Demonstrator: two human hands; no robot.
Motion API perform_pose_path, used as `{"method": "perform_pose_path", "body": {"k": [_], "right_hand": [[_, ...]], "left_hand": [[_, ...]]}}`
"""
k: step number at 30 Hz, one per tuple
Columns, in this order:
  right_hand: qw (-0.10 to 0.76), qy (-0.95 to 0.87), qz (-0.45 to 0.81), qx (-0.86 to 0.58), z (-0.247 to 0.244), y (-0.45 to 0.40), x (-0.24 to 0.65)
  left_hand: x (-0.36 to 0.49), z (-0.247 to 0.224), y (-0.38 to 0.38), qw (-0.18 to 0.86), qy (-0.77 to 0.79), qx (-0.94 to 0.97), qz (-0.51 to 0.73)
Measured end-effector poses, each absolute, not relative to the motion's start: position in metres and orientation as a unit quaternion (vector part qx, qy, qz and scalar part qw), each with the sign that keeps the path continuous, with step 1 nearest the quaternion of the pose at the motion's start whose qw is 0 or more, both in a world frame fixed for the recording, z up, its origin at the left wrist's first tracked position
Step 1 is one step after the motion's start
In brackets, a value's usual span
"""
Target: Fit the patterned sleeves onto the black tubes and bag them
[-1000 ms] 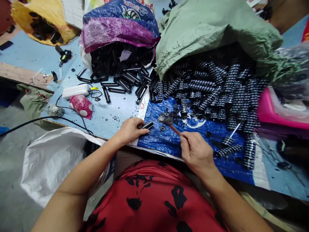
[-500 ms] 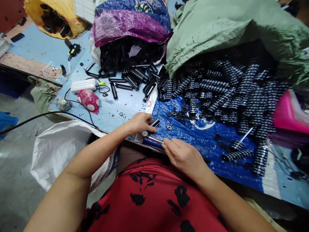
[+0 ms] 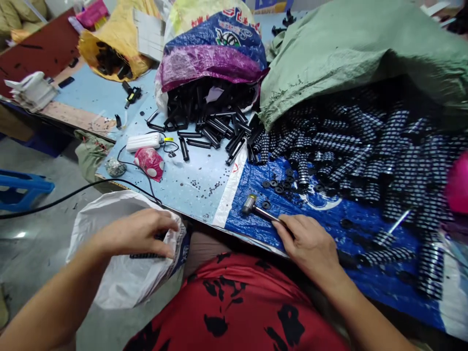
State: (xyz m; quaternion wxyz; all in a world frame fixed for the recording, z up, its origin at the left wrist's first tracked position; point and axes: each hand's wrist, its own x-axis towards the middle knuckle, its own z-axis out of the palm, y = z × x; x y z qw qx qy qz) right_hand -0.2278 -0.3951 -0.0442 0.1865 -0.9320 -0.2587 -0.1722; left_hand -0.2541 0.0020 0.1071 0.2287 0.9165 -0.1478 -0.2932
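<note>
My right hand (image 3: 310, 243) is closed round the handle of a small hammer (image 3: 265, 213) over the blue sheet at the table's front edge. The hammer's head, dark with a yellowish end, points left. Over the mouth of an open white sack (image 3: 120, 287) is my left hand (image 3: 142, 234), thumb and fingers apart. A dark patterned piece (image 3: 144, 255) shows just below it inside the sack; the fingers do not appear closed on it. Several black washer-like discs (image 3: 280, 187) lie behind the hammer.
A pile of black-and-white checked tubes (image 3: 351, 141) spills from a green sack (image 3: 329, 58) at right. Black channel-shaped parts (image 3: 208, 129) spill from a purple-and-blue bag (image 3: 212, 63). A white power bank (image 3: 144, 141) and a cable (image 3: 73, 191) lie at left.
My left hand has left the hammer's head and a dark rod at the table edge, moving left and down over the white sack. The hammer has stayed in my right hand. The view has shifted.
</note>
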Motion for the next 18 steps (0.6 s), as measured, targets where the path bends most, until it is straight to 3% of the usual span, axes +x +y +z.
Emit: {"method": "perform_pose_path", "body": {"k": [3,6,8,12,18], "right_hand": [[0.19,-0.27,-0.165,-0.929,-0.048,-0.387,-0.224],[0.197,-0.28,-0.148,-0.928,-0.05,-0.386,-0.221],[0.202,-0.28,-0.141,-0.928,-0.051,-0.388,-0.219],[0.205,-0.27,-0.138,-0.931,-0.052,-0.388,-0.218],[0.214,-0.257,-0.137,-0.932,-0.05,-0.383,-0.216]], "left_hand": [[-0.225,0.086,-0.036,0.332,-0.168,0.91,-0.182],[-0.149,0.047,-0.075,0.323,-0.057,0.942,0.071],[-0.091,0.025,-0.083,0.284,0.031,0.949,0.135],[-0.007,0.001,-0.069,0.217,0.159,0.955,0.122],[0.034,-0.005,-0.059,0.206,0.104,0.973,0.031]]}}
